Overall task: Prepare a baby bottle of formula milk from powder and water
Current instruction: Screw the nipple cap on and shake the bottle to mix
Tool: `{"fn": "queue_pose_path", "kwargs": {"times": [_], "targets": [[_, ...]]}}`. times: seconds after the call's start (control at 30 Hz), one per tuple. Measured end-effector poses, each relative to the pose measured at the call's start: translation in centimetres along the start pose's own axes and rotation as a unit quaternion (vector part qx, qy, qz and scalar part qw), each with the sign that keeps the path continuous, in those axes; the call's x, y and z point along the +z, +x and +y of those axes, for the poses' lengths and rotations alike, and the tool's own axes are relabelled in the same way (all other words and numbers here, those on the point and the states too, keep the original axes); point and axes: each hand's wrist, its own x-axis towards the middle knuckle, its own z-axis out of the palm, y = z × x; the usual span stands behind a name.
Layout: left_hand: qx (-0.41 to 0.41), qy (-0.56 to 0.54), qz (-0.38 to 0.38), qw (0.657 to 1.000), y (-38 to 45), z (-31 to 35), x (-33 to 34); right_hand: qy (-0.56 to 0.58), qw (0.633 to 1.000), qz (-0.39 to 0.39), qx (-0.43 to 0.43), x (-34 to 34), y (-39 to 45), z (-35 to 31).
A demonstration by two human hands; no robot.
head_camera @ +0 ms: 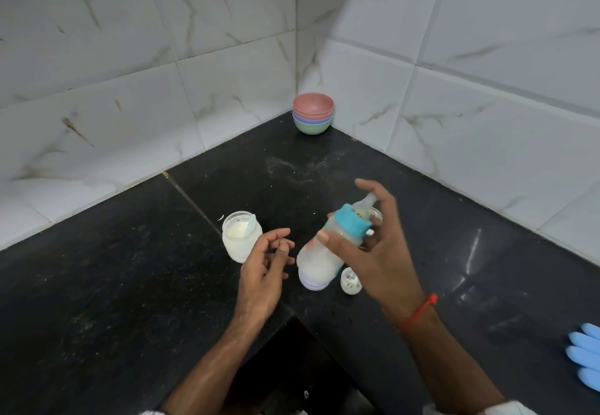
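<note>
Head camera looks down into the corner of a black speckled stone counter [130, 284] backed by white marbled wall tiles [97, 90]. Just right of the frame's centre, the right hand [373, 252] grips a translucent baby bottle with a teal screw collar and clear teat [324, 252]; the bottle is tilted, teat toward the upper right, its base toward the lower left, and it appears lifted off the counter. The thumb lies across the bottle's shoulder just below the collar, and the index finger reaches up past the teat while the other fingers curl behind. White milky liquid fills the lower part of the bottle. A red thread band [418, 312] circles that wrist.

The left hand [264, 271] hovers just left of the bottle, fingers loosely curled and half open, holding nothing and apart from the bottle.

Left of it, touching nothing, stands a small clear glass jar of white powder [238, 239] with a pale scoop [250, 222] inside. A small clear dome-shaped cap [350, 280] lies on the counter below the bottle. In the far corner, upper centre, sits a stack of pink, blue and green bowls [313, 112]. Pale blue gloves [584, 356] lie at the lower right edge.
</note>
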Motion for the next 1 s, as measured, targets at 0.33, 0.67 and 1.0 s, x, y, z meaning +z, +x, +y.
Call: {"fn": "queue_pose_path", "kwargs": {"times": [0.33,0.67,1.0], "targets": [[0.001,0.006,-0.009,1.000,-0.1,0.1,0.4,-0.161,0.985,0.000,-0.069,0.3,-0.2,0.8],[0.008,0.007,-0.005,1.000,0.1,0.3,0.2,-0.222,0.969,-0.016,-0.108,1.2,-0.3,1.2],[0.011,0.005,-0.011,1.000,0.2,0.4,0.4,-0.150,0.980,0.054,-0.123,0.8,0.4,0.7]]}}
